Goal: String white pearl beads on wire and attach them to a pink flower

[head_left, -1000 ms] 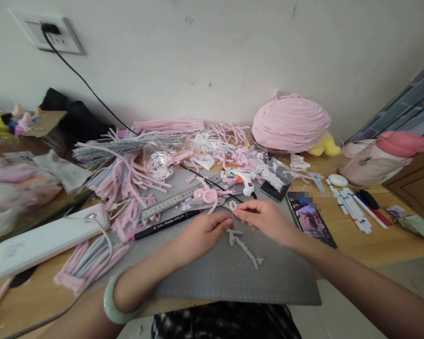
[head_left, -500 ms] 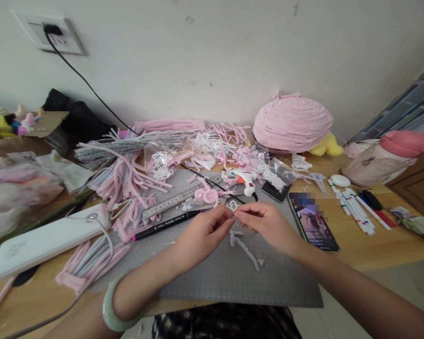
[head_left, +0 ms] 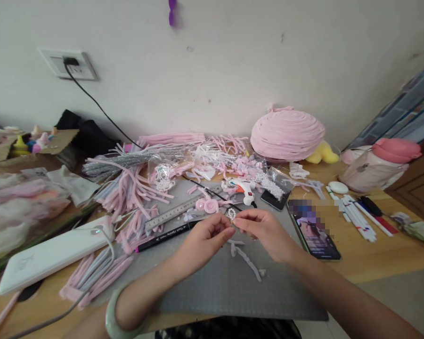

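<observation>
A small loop of white pearl beads [head_left: 231, 214] stands up between my two hands. My left hand [head_left: 212, 235] pinches at its lower left side, thumb and forefinger together. My right hand [head_left: 263, 230] closes its thumb and forefinger on the loop's right side. Which part each fingertip grips is too small to see. Below them, a pale lavender fuzzy stem piece [head_left: 245, 261] lies on the grey cutting mat [head_left: 212, 292]. Just beyond the hands are pink rolled fuzzy-stem flowers [head_left: 210, 205], a steel ruler [head_left: 173, 214] and a black marker [head_left: 166, 237].
A white-and-orange glue gun [head_left: 245, 190] with its cord lies behind the hands. A phone [head_left: 314, 230] and white pens [head_left: 358, 219] are to the right. Bundled fuzzy stems [head_left: 127, 193] and a white power bank [head_left: 56, 254] occupy the left. A large pink coil [head_left: 288, 134] sits by the wall.
The camera view has tilted up and shifted slightly. The bead loop now stands more upright between the fingers, and my hands stay close together over the mat.
</observation>
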`<state>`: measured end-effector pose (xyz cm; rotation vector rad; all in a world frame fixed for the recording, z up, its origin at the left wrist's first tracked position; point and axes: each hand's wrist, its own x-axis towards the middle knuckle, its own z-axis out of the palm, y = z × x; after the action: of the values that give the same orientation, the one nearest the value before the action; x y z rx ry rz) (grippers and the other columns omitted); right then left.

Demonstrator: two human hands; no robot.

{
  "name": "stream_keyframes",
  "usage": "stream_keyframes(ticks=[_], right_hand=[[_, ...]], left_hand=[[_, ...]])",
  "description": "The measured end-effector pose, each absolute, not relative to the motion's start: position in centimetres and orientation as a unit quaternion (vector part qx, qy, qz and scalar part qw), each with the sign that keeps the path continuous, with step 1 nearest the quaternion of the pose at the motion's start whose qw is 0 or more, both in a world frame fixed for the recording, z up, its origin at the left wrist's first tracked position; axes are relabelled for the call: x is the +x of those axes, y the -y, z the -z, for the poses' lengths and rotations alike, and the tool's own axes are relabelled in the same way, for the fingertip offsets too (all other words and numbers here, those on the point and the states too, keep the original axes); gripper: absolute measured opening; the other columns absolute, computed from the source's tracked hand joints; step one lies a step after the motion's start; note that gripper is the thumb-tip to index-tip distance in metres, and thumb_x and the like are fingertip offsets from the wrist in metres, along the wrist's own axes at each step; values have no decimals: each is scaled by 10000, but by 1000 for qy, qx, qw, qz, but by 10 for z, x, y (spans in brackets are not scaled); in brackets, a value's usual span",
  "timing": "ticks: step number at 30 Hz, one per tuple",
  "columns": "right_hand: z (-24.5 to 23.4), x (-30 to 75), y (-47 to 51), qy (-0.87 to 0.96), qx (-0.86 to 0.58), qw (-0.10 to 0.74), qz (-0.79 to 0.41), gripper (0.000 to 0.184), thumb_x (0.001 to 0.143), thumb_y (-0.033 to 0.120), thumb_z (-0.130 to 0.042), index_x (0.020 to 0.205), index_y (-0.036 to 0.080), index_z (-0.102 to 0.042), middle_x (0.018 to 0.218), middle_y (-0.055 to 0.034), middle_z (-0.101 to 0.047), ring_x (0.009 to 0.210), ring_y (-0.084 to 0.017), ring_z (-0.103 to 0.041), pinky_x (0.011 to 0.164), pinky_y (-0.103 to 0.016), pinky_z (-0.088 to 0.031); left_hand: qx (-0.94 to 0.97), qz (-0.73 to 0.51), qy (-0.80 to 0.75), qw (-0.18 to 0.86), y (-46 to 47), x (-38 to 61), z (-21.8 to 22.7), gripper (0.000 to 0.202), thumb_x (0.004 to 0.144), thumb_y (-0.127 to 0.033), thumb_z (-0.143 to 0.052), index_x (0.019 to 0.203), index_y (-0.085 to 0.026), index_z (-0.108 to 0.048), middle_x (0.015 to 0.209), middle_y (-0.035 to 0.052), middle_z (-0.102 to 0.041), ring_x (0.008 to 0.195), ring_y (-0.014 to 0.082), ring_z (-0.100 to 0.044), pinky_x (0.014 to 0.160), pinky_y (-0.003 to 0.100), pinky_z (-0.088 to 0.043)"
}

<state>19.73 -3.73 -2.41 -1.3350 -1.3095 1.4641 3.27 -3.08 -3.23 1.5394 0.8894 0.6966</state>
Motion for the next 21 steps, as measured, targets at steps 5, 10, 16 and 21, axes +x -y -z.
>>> stream_keyframes(ticks=[5, 10, 16, 21], right_hand=[[20, 196, 35, 523, -534, 364, -555, 182, 703, 330, -599, 666, 153, -625, 543, 48, -434, 488, -65, -295, 475, -229, -216], [22, 197, 35, 540, -545, 344, -542, 171, 707, 318, -587, 681, 160, -648, 560, 37, -467, 495, -71, -317, 474, -229, -218], [23, 197, 35, 544, -534, 303, -572, 168, 687, 320, -606, 653, 158, -633, 504, 56, -399, 465, -61, -276, 465, -231, -200], [23, 192, 31, 522, -514, 312, -605, 175, 657, 327, -626, 663, 152, -634, 521, 52, -430, 481, -63, -296, 473, -236, -197]], left_hand=[[658, -335, -407, 537, 28, 29, 39, 294, 779, -354, -552, 1021, -205, -476, 684, -50, -483, 472, 67, -369, 466, 195, -289], [668, -362, -434, 485, 29, 29, 39, 318, 718, -330, -631, 998, -203, -551, 876, 25, -588, 543, 89, -459, 522, 215, -365], [552, -365, -408, 629, 23, 27, 33, 201, 771, -349, -564, 734, -151, -562, 541, -38, -476, 499, 85, -427, 516, 204, -331], [339, -351, -319, 812, 21, 26, 40, 203, 747, -307, -608, 660, -147, -519, 555, -45, -422, 476, 54, -351, 472, 177, -292]])
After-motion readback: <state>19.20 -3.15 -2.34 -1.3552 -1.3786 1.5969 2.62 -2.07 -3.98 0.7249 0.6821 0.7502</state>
